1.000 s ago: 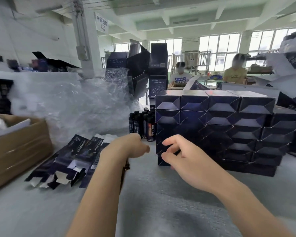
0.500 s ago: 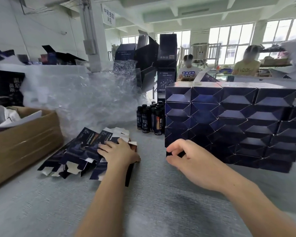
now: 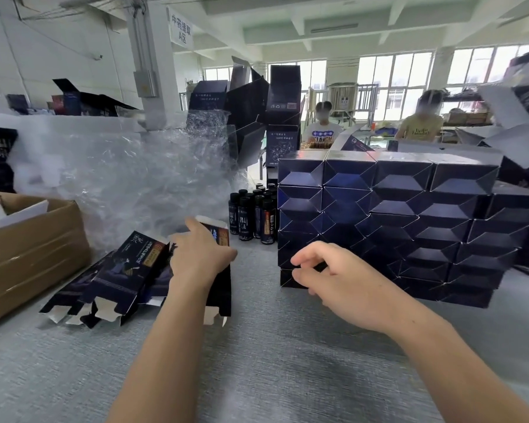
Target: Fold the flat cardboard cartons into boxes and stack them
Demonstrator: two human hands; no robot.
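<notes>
Single wide-angle view, worn at head height, directed forward and downward across grey fabric-covered table (image 3: 272, 361), stack of dark blue folded cardboard boxes (image 3: 409, 215) framed close ahead

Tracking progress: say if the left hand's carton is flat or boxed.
Flat: the carton in the left hand is one thin sheet, flaps unfolded.

— Where did the light come from?
— From the windows (image 3: 391, 83) behind the stack of boxes (image 3: 388, 221). The room was bright and the panes were blown out white.
— Glare, blur?
— There was sheen on the plastic wrap (image 3: 129, 178) left of the stack and soft shadows on the tabletop (image 3: 272, 346) before it. Straight lines bowed and smeared toward the edges.
</notes>
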